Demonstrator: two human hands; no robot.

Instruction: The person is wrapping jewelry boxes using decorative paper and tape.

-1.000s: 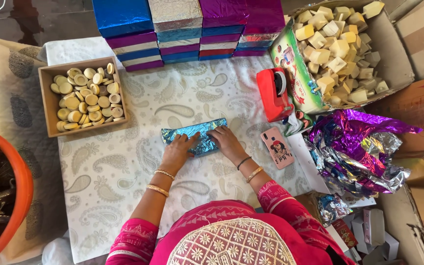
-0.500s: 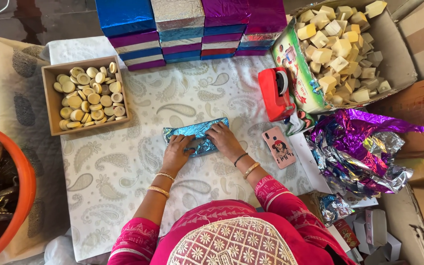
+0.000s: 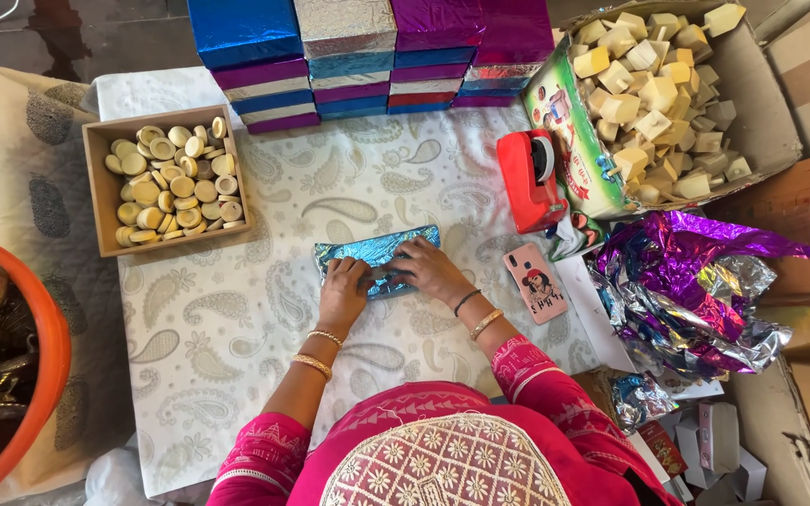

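Head cam: both hands, L [image 3: 344,286] & R [image 3: 430,269], pressing blue foil packet [image 3: 377,250].

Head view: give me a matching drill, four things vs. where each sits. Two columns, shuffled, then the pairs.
Things
1. blue foil packet
2. red tape dispenser
3. box of round pieces
4. crumpled purple foil

Places
A. far right of the cloth, beside the phone
B. under the left hand and right hand
C. upper left of the cloth
D. next to the carton of pale cubes

Pairs: 1-B, 2-D, 3-C, 4-A
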